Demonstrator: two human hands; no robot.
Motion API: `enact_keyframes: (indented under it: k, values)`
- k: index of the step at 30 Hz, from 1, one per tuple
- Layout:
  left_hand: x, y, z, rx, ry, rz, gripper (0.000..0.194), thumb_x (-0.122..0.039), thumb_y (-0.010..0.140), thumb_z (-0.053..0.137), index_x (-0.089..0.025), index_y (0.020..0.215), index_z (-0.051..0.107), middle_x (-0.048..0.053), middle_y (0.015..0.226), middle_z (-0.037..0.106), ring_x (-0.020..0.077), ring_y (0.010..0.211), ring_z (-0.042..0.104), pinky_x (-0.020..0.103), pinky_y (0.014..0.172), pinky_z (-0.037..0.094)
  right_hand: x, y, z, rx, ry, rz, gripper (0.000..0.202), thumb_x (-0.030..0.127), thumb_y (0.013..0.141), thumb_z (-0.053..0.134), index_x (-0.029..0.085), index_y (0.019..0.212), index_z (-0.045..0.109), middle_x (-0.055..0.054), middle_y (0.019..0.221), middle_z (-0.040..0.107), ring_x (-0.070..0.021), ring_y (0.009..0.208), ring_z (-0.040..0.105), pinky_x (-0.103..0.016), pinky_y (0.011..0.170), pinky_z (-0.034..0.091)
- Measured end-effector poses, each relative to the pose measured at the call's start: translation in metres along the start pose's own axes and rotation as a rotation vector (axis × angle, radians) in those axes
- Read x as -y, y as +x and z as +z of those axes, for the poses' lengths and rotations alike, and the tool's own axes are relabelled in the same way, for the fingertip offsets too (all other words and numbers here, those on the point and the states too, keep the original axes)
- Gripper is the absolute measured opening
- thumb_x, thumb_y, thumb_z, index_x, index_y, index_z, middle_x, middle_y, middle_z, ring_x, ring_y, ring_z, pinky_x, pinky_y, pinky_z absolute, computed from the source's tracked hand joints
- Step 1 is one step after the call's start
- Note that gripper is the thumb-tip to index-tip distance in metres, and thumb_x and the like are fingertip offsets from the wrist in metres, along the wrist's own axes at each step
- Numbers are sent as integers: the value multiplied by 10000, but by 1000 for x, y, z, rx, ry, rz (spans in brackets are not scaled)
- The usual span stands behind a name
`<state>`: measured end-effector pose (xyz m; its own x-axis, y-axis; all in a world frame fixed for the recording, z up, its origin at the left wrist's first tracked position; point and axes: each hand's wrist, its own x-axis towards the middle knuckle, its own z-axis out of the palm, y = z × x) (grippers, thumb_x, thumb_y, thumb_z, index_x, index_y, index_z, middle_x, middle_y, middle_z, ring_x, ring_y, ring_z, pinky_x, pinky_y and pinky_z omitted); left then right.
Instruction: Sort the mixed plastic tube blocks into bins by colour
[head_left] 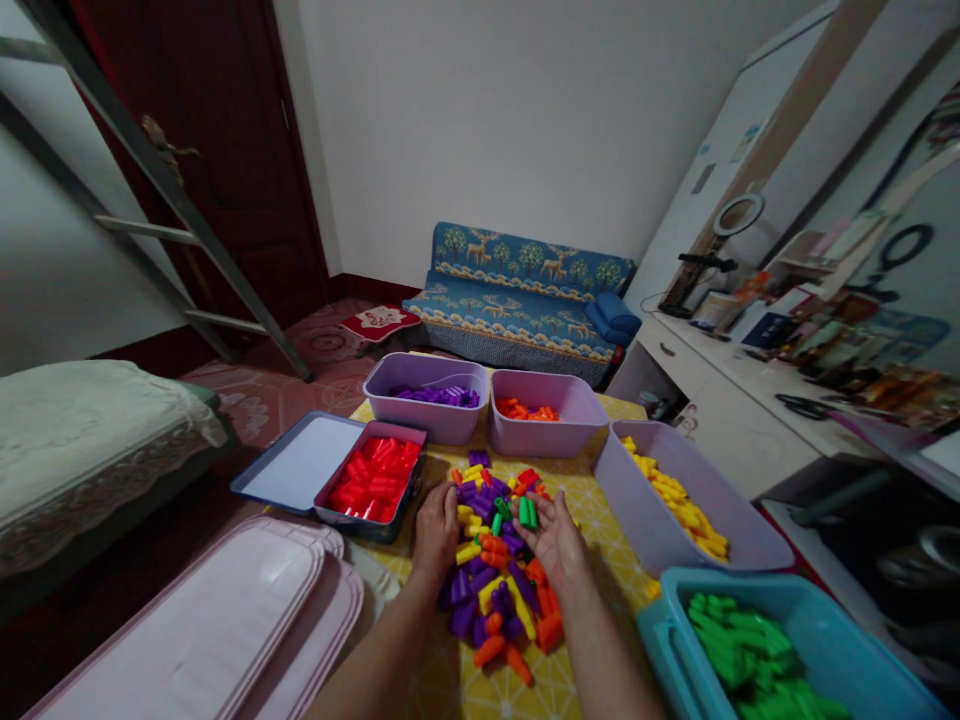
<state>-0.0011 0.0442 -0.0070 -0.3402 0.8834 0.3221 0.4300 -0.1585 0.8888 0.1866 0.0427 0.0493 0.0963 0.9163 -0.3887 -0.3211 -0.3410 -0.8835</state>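
A loose pile of small plastic pieces (487,580) in purple, yellow, orange, red and green lies between my hands. My left hand (436,530) rests against the pile's left edge, fingers stretched forward, with nothing visible in it; its fingertips are partly hidden. On the right side, my right hand (561,545) is turned palm up, and its fingers hold green plastic pieces (528,513) above the pile. Other green pieces (499,512) lie in the pile just left of those fingers.
Around the pile stand a case of red pieces (415,437), a bin of purple pieces (427,415), a bin of orange pieces (547,437), a bin of yellow pieces (637,510) and a blue bin of green pieces (679,640). Pink lids (202,620) lie left. A patterned sofa (517,290) stands behind.
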Motion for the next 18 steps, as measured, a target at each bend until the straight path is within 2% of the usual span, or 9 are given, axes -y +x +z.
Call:
enact_keyframes:
  k: [3, 5, 8, 11, 14, 18]
  values:
    - [1, 0, 0, 3, 10, -2, 413, -400, 942, 367, -153, 1030, 687, 140, 1068, 722, 249, 1034, 672, 407, 968, 502, 2, -2, -2, 27, 88, 42, 553, 692, 874, 317, 219, 962, 589, -137, 1027, 704, -244, 1045, 685, -431, 924, 530]
    - [2, 0, 0, 3, 14, -4, 411, -402, 942, 373, -154, 1028, 689, 138, 1065, 723, 249, 1032, 672, 404, 963, 504, 0, -3, -3, 18, 132, 37, 475, 646, 874, 400, 222, 957, 596, -119, 1014, 711, -240, 1032, 692, -434, 945, 526]
    - [3, 0, 1, 12, 16, -9, 420, -406, 944, 367, -149, 1033, 686, 141, 1075, 720, 250, 1037, 670, 403, 969, 498, -8, -4, -4, 24, 204, -32, 284, 439, 740, 715, 225, 898, 613, -56, 951, 724, -234, 1016, 698, -414, 963, 526]
    - [5, 0, 1, 20, 21, -16, 434, -413, 945, 355, -144, 1042, 681, 145, 1084, 717, 253, 1043, 666, 408, 974, 493, -14, -7, -4, 35, 285, -71, 356, 199, 560, 841, 203, 850, 635, -23, 925, 732, -217, 987, 707, -363, 948, 541]
    - [7, 0, 2, 28, 31, -14, 445, -420, 942, 349, -140, 1043, 679, 150, 1087, 715, 256, 1048, 662, 409, 975, 491, -9, -13, -5, -29, 385, -103, 373, 173, 541, 851, 189, 858, 654, -38, 950, 738, -208, 973, 709, -326, 890, 571]
    - [10, 0, 2, 32, 38, -15, 464, -432, 936, 346, -129, 1046, 679, 157, 1086, 715, 263, 1051, 661, 412, 977, 488, 19, -31, -10, -266, 562, -351, 340, 274, 627, 834, 195, 900, 648, -35, 963, 733, -189, 1005, 695, -339, 938, 551]
